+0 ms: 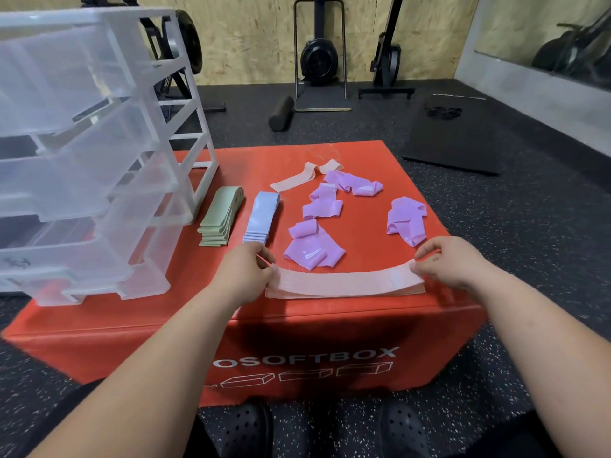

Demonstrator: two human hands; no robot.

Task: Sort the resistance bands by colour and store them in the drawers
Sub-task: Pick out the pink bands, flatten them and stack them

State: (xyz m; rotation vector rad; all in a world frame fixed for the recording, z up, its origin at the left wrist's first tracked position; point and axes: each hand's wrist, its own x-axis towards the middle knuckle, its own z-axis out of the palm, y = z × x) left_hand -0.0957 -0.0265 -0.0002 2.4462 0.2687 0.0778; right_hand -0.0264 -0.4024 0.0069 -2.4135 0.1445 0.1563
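A stack of pink bands point(344, 284) lies flat near the front edge of the red soft box point(380, 328). My left hand point(246, 269) pinches its left end and my right hand point(453, 259) pinches its right end. A green stack point(220, 216) and a blue stack point(261, 218) sit side by side to the left. Several loose purple bands point(325, 206) lie crumpled across the middle and right. One more pink band point(305, 175) lies at the back. The clear plastic drawer unit point(82, 153) stands on the box's left, its drawers pulled out.
Dark rubber gym floor surrounds the box. A black mat point(459, 133) lies at the right rear, a foam roller point(281, 113) and exercise machines point(319, 57) stand against the wooden back wall. My black shoes point(248, 431) show below.
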